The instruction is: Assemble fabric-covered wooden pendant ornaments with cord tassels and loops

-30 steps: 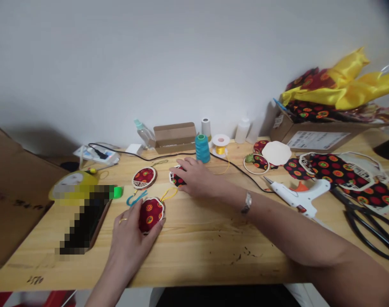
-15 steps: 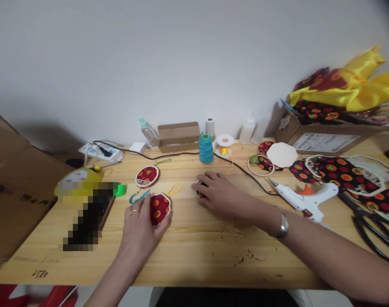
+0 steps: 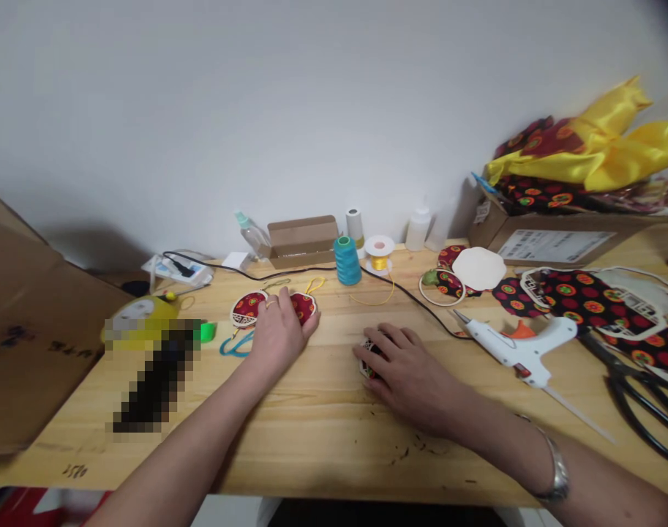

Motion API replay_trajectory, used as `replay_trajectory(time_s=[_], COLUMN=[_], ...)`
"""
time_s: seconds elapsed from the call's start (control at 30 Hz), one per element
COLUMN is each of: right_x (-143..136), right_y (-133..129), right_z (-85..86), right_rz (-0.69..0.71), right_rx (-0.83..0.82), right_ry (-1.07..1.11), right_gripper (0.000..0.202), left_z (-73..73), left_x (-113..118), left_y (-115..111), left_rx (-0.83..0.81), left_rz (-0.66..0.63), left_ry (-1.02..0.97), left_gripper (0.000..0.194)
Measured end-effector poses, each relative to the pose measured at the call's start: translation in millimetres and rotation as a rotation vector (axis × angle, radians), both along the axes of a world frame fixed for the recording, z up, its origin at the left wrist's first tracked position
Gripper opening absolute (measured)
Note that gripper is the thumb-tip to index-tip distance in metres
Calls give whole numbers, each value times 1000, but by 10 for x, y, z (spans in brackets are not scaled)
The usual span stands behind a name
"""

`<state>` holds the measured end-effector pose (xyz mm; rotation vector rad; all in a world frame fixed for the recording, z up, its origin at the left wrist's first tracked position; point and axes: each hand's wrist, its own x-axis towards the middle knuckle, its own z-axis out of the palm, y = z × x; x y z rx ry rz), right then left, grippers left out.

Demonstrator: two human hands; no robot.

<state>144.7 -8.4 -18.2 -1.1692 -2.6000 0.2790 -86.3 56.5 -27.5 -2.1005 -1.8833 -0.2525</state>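
My left hand (image 3: pixel 282 329) lies over a red patterned ornament (image 3: pixel 304 306) with a yellow loop, its fingers on the piece. Just left of it is a round red ornament (image 3: pixel 249 305) with a pale lattice rim, and a teal cord (image 3: pixel 235 345) lies below that. Nearer the table's middle, my right hand (image 3: pixel 402 366) covers a dark patterned ornament (image 3: pixel 369 355) with a pale lattice frame, fingers curved over it. Behind stand a teal thread cone (image 3: pixel 347 261) and a spool of yellow cord (image 3: pixel 380 258).
A white glue gun (image 3: pixel 517 348) and black scissors (image 3: pixel 635 388) lie to the right, near patterned fabric pieces (image 3: pixel 580 296). Cardboard boxes stand at the left (image 3: pixel 37 329) and back right (image 3: pixel 558 238). A black cable (image 3: pixel 290 273) crosses the back.
My left hand has pushed the red ornament away from me, up beside the round one. My right hand has drawn the dark ornament nearer and to the right.
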Motion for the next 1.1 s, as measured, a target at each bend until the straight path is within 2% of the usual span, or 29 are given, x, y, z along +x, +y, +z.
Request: replay_trajectory(time_s=[0.17, 0.3, 0.53, 0.67, 0.73, 0.83, 0.93, 1.0, 1.1], right_x=[25, 40, 54, 57, 52, 45, 64, 104, 193], right_y=[13, 19, 22, 22, 22, 23, 38, 56, 85], right_z=[4, 7, -25, -14, -10, -24, -36, -17, 55], right_rz=[11, 17, 21, 26, 26, 24, 22, 38, 71], right_rx=[-4, -10, -9, -11, -12, -14, -34, -78, -148], right_ry=[17, 27, 26, 23, 23, 23, 18, 23, 36], right_gripper=[35, 36, 36, 37, 37, 36, 42, 61, 95], left_z=[-14, -10, -32, 68, 186, 352, 386, 347, 284], left_x=[-15, -33, -9, -38, -76, -74, 107, 324, 674], left_y=[205, 283, 254, 198, 108, -164, -506, -666, -701], left_rx=[19, 21, -20, -22, 9, 25, -137, -265, -295], left_rz=[83, 109, 144, 134, 103, 25, -188, -356, -423], left_ry=[-12, -41, -51, -70, -88, -139, -272, -369, -470], left_gripper=[71, 72, 82, 81, 77, 63, 42, 37, 40])
